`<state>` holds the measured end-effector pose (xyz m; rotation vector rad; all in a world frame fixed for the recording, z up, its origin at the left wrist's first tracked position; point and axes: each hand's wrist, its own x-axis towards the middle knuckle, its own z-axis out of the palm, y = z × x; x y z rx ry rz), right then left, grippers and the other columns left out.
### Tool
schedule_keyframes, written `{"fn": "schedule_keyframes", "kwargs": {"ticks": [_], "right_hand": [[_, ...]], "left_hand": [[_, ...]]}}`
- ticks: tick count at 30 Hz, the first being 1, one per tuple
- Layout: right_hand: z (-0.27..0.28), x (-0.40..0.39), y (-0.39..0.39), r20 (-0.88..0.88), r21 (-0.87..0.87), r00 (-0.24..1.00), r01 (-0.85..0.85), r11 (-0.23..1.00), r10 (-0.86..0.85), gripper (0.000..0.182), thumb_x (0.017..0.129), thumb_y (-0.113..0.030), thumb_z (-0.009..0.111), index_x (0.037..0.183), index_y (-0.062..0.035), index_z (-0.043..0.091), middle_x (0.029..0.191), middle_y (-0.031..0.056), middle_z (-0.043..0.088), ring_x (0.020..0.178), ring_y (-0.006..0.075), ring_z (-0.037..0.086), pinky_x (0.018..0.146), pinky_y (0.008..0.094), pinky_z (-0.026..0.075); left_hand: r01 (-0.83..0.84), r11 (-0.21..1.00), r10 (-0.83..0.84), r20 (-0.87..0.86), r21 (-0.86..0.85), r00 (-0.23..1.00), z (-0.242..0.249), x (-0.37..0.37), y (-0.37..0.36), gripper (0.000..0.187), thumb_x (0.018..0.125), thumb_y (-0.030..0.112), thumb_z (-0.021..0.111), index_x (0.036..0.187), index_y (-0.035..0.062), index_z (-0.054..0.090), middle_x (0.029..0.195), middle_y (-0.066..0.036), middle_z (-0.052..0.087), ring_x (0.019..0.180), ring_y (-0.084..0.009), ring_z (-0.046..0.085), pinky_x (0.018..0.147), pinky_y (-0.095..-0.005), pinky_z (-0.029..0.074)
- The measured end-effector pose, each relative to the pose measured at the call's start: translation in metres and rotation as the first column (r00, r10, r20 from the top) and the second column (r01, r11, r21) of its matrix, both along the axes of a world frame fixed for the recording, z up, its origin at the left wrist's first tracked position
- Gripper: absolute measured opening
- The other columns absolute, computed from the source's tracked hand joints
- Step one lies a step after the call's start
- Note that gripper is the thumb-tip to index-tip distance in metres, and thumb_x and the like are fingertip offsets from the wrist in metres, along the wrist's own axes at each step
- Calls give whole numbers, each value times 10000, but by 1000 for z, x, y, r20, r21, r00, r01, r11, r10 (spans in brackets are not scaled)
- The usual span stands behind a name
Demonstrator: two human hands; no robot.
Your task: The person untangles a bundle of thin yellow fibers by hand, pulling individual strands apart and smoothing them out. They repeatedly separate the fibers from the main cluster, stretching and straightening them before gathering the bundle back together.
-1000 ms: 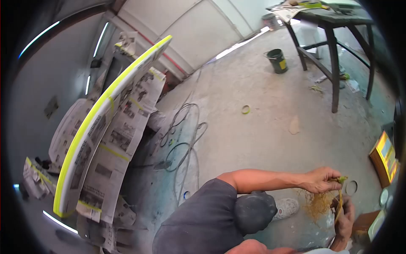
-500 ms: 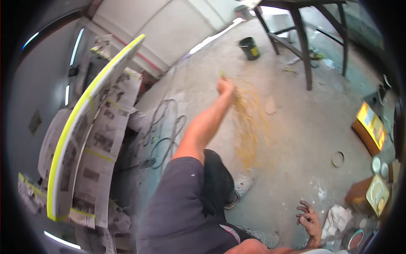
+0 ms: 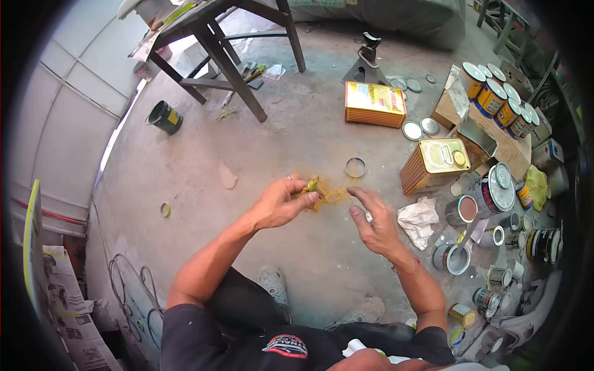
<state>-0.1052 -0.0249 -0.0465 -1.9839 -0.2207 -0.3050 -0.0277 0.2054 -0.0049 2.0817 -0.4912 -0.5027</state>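
Observation:
Near the middle of the view, my left hand pinches a small yellow-green piece of tape between thumb and fingertips. Thin orange-yellow strands trail from around its fingertips toward my other hand. My right hand is held to the right with its thumb and fingers apart and nothing visible between them. Beyond my right fingertips, a metal ring lies on the floor. A crumpled white cloth is to the right of my right hand.
Paint cans and lids crowd the right side, beside a square tin. A yellow thinner tin lies further back. A dark stand and a bucket are at upper left; hoses lie at lower left.
The view has swung right, leaving the taped panel at the far left edge. My left arm has drawn back from its outstretched position, and both hands are now closer together in front of me.

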Motion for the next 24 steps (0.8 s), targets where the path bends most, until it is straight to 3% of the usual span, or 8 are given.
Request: {"fn": "schedule_keyframes", "kwargs": {"ticks": [3, 6, 9, 11, 16, 18, 20, 24], "right_hand": [[-5, 1, 18, -54, 67, 988, -138, 988, 142, 295, 913, -183, 616, 1140, 6, 614, 997, 170, 684, 916, 323, 662, 816, 365, 505], [-13, -1, 28, -384, 382, 854, -199, 903, 351, 252, 909, -174, 626, 1067, 21, 653, 902, 146, 703, 816, 273, 677, 756, 331, 510], [-17, -3, 24, -405, 352, 873, -124, 928, 270, 218, 887, -163, 660, 993, 27, 686, 831, 120, 704, 750, 190, 664, 703, 287, 501], [-22, -7, 26, -69, 170, 998, 13, 985, -1, 189, 856, -131, 695, 973, 18, 700, 827, 92, 701, 742, 125, 631, 683, 269, 489], [-27, -19, 19, -258, 390, 965, 70, 918, 36, 108, 832, -77, 705, 896, 8, 690, 849, 61, 661, 807, 159, 604, 730, 282, 458], [-29, -23, 12, -296, 406, 946, 0, 914, 132, 97, 835, -79, 705, 872, 8, 683, 891, 64, 647, 859, 164, 601, 747, 279, 451], [-27, -34, 8, -238, 448, 914, -197, 872, 329, 102, 843, -90, 702, 829, 6, 671, 1087, 97, 579, 1038, 199, 560, 846, 311, 450], [-33, -79, -15, -264, 532, 759, -400, 746, 595, 129, 858, -126, 691, 812, -7, 673, 1274, 122, 468, 1191, 254, 479, 954, 368, 420]], "left_hand": [[87, 988, -117, -251, -127, 961, -4, -21, 3, 240, 941, 222, 619, 1078, 27, 649, 901, -57, 636, 829, -136, 582, 744, -293, 482], [131, 990, -129, 36, -51, 991, -3, -28, -5, 218, 931, 242, 632, 1020, 43, 633, 766, -47, 626, 688, -131, 573, 661, -294, 486], [82, 996, -84, -140, -17, 987, 0, -25, -19, 219, 921, 250, 642, 995, 44, 625, 712, -44, 599, 632, -121, 547, 584, -304, 462], [83, 996, -77, -135, 38, 988, -5, -20, -25, 225, 920, 257, 640, 963, 37, 623, 666, -33, 573, 586, -112, 515, 529, -312, 428], [84, 996, -82, -136, 9, 987, -32, -9, -33, 244, 932, 287, 621, 910, 44, 631, 664, -13, 563, 604, -97, 490, 542, -301, 406], [-68, 982, 13, -301, -174, 954, -45, -5, -32, 264, 940, 310, 603, 897, 51, 629, 684, 0, 549, 633, -91, 471, 562, -295, 397], [-328, 945, 324, -116, -13, 939, -38, 28, -12, 294, 948, 338, 584, 887, 53, 624, 698, 12, 531, 651, -92, 453, 577, -293, 390], [-839, 541, 829, 208, -60, 519, -47, 90, 98, 422, 933, 397, 574, 1010, -10, 653, 877, -142, 681, 795, -209, 624, 734, -368, 477]]}}
